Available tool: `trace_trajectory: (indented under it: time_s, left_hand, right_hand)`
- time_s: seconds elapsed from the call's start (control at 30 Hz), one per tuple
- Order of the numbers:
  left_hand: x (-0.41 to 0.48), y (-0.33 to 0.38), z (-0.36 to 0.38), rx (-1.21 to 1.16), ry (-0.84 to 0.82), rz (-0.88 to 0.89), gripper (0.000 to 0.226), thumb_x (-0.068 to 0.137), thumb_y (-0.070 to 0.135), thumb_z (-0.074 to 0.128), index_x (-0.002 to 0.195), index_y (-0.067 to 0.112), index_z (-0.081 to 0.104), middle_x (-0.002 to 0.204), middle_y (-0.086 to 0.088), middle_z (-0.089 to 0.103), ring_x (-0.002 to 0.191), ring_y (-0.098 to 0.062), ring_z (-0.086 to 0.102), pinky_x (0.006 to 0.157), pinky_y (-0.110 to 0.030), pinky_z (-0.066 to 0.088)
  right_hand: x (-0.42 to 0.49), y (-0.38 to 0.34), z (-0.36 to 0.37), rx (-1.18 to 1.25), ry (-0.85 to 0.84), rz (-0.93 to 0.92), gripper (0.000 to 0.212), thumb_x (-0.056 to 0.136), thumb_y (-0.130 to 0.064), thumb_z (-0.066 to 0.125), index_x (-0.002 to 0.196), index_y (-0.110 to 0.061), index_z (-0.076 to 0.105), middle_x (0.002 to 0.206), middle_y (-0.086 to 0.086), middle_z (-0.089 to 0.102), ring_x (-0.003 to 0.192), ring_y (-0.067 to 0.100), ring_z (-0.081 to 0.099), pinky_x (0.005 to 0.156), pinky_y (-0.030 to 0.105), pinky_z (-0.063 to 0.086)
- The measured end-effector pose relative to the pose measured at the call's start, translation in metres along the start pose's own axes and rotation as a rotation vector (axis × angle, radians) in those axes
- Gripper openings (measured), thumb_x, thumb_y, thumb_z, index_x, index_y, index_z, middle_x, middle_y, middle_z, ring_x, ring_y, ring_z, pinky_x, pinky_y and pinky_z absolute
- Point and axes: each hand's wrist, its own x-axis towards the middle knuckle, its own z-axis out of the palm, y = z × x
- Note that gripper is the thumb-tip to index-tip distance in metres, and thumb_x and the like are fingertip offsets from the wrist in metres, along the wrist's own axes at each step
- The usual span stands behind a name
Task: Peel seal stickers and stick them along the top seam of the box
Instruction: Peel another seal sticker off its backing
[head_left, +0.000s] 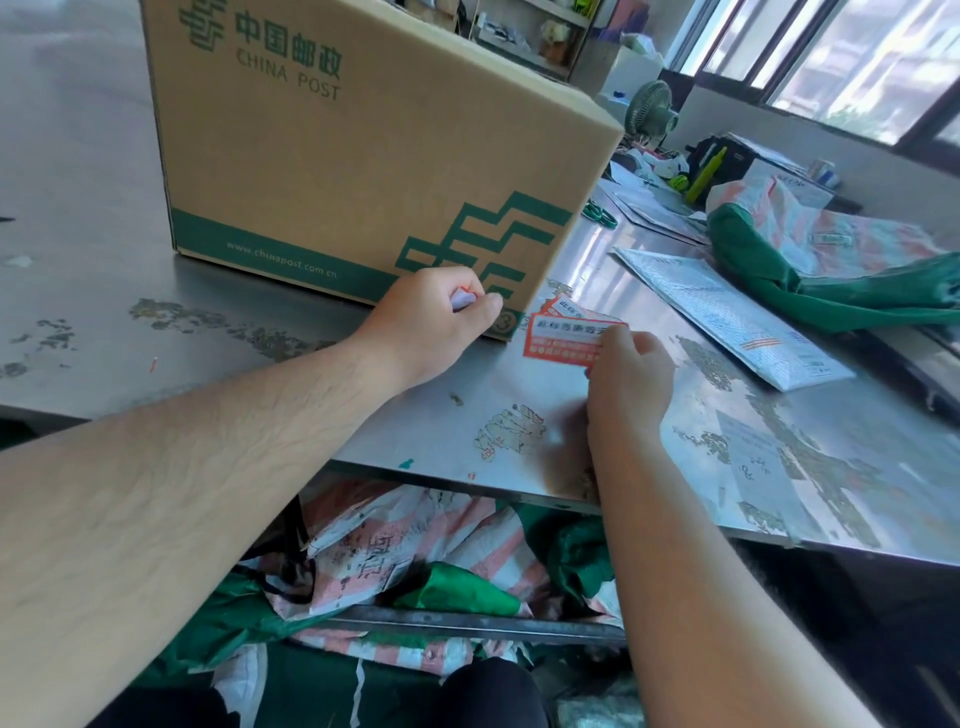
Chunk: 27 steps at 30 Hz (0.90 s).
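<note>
A large brown China Post cardboard box (363, 156) with green print stands on the steel table (467, 415); its top seam is out of view. Just below its near right corner my left hand (431, 317) is curled round a small crumpled scrap of white and orange paper (464, 299). To its right, my right hand (628, 374) pinches the lower right edge of an orange and white seal sticker (563, 338) close above the table. A second sticker (571, 307) peeks out behind it, beside the box corner.
A white padded mailer (727, 317) lies right of the stickers. Green and striped woven mail sacks (831, 260) are heaped at the far right. Scissors (600, 213), a small fan (649, 111) and desk clutter sit behind. More sacks (415, 561) lie under the table edge.
</note>
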Motion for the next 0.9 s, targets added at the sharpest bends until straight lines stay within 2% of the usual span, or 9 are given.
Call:
trace_trajectory:
  time_s: [0.1,0.2,0.3,0.4,0.5,0.6,0.73,0.9]
  left_hand:
    - [-0.001,0.001,0.000,0.005,0.015,0.007,0.035,0.098,0.039,0.050,0.078,0.015,0.065,0.056,0.010,0.055,0.052,-0.004,0.044,0.052,-0.021,0.035]
    - [-0.001,0.002,0.001,0.003,-0.027,0.001,0.039,0.102,0.041,0.041,0.088,0.019,0.070,0.073,0.005,0.068,0.067,-0.003,0.055,0.065,-0.023,0.040]
    - [0.000,0.001,-0.002,-0.047,0.023,0.003,0.035,0.102,0.042,0.044,0.094,0.018,0.069,0.073,0.008,0.066,0.058,0.006,0.052,0.055,-0.010,0.034]
    - [0.003,-0.001,-0.004,-0.172,0.122,-0.031,0.023,0.094,0.039,0.061,0.096,0.017,0.064,0.075,0.010,0.064,0.057,0.007,0.053,0.052,-0.007,0.037]
    - [0.004,-0.003,-0.004,-0.224,0.104,-0.043,0.021,0.089,0.032,0.070,0.101,0.018,0.061,0.077,0.005,0.064,0.068,-0.004,0.059,0.059,-0.014,0.045]
    - [0.004,-0.004,-0.004,-0.234,0.083,-0.044,0.023,0.088,0.030,0.072,0.103,0.018,0.058,0.078,0.000,0.064,0.076,-0.011,0.064,0.061,-0.020,0.049]
    - [0.000,0.000,-0.006,-0.265,0.100,-0.038,0.028,0.087,0.028,0.073,0.107,0.018,0.056,0.079,0.000,0.063,0.076,-0.010,0.063,0.061,-0.011,0.048]
    - [-0.003,0.004,-0.008,-0.245,0.132,-0.055,0.030,0.086,0.030,0.075,0.109,0.022,0.058,0.081,0.000,0.065,0.079,-0.012,0.066,0.070,-0.021,0.051]
  right_hand:
    - [-0.016,-0.004,0.001,0.077,-0.097,-0.099,0.020,0.079,-0.028,0.050,0.069,-0.017,0.063,0.083,0.012,0.069,0.074,0.027,0.063,0.072,0.040,0.051]
    - [-0.023,-0.015,0.004,0.227,-0.199,-0.056,0.014,0.078,-0.025,0.056,0.066,-0.022,0.061,0.068,0.002,0.062,0.061,0.017,0.055,0.059,0.030,0.045]
    - [-0.028,-0.026,0.013,0.351,-0.256,0.016,0.022,0.091,-0.015,0.057,0.069,-0.019,0.061,0.060,-0.002,0.060,0.055,0.015,0.053,0.053,0.025,0.041]
    - [-0.031,-0.028,0.025,0.417,-0.226,0.034,0.026,0.093,-0.013,0.055,0.068,-0.017,0.058,0.060,0.000,0.057,0.054,0.016,0.051,0.052,0.026,0.040]
    - [-0.034,-0.020,0.032,0.402,-0.197,-0.009,0.028,0.094,-0.015,0.055,0.066,-0.019,0.055,0.061,0.000,0.054,0.057,0.017,0.049,0.056,0.028,0.041]
    - [-0.032,-0.016,0.031,0.399,-0.194,-0.016,0.027,0.094,-0.016,0.056,0.068,-0.019,0.057,0.058,-0.003,0.054,0.054,0.014,0.049,0.054,0.026,0.041]
    - [-0.031,-0.015,0.031,0.402,-0.201,-0.023,0.027,0.095,-0.016,0.056,0.068,-0.020,0.058,0.057,-0.005,0.055,0.052,0.012,0.048,0.051,0.024,0.040]
    - [-0.031,-0.014,0.030,0.405,-0.242,-0.053,0.025,0.095,-0.018,0.056,0.071,-0.019,0.059,0.062,-0.004,0.058,0.057,0.013,0.049,0.056,0.025,0.041]
